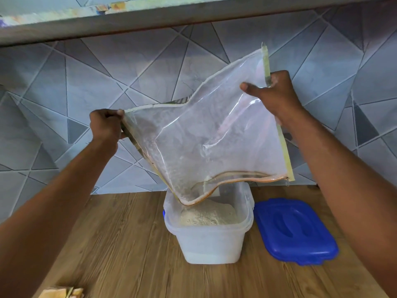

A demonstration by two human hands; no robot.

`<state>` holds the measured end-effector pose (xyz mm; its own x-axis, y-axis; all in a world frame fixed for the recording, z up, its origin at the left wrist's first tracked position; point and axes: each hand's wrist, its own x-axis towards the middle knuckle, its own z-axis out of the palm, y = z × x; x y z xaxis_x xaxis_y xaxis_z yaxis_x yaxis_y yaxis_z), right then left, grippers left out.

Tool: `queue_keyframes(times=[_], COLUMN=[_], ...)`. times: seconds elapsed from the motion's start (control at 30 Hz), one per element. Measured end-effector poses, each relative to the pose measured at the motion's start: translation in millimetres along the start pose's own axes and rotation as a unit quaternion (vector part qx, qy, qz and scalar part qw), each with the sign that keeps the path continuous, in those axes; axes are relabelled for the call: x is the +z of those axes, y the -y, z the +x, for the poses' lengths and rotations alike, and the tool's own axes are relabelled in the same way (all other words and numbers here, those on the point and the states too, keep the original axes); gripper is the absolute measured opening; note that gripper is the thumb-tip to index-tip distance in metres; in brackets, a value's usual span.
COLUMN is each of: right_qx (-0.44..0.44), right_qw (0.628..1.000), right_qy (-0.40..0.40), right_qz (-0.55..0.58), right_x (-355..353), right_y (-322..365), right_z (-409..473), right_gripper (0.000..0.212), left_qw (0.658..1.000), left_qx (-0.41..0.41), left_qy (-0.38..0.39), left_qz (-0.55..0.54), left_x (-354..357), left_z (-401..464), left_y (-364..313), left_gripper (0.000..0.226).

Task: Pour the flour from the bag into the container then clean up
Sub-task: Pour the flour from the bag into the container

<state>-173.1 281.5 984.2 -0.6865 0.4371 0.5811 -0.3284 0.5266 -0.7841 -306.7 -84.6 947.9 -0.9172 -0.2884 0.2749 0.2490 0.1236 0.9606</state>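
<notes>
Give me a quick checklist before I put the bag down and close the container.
1. Clear plastic zip bag emptied: ok, only dust clings inside.
2. Bag mouth over the translucent plastic container: ok.
3. Beige flour inside container: ok, heaped below the rim.
4. Blue plastic lid within reach: ok, on the wooden table right of the container.
5. Left hand and right hand gripping bag: ok.
6. Spilled flour on table: cannot tell.
</notes>
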Motion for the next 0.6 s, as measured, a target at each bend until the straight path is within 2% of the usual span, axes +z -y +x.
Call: queue_keyframes(times=[0.07,0.17,0.3,0.4,0.5,0.6], right_qx=[0.015,0.038,0.036,0.021,0.007,-0.013], right_qw=[1.0,0.998,0.997,0.998,0.999,0.998], right_qy=[0.026,0.043,0.05,0.053,0.034,0.049], right_qz=[-0.008,-0.03,-0.039,-0.031,-0.032,-0.032], right_x=[-4,-9,-10,-9,-9,-6], right_y=[2,2,0,3,0,0], right_z=[6,16,16,12,14,9], right_gripper=[0.055,0.082,0.086,0.073,0.071,0.046], left_qw=[1.0,0.999,0.998,0.998,0.997,0.996], left_qx=[0.009,0.038,0.057,0.061,0.072,0.077], left_qy=[0.007,0.021,0.029,0.029,0.042,0.049], left_qz=[0.008,0.015,0.021,0.01,0.01,0.012], left_x=[-1,-3,-4,-3,-1,0], left_z=[0,-2,-2,-4,-6,-6], left_y=[-2,-5,-7,-10,-16,-19], left_gripper=[0.019,0.025,0.031,0.033,0.031,0.03])
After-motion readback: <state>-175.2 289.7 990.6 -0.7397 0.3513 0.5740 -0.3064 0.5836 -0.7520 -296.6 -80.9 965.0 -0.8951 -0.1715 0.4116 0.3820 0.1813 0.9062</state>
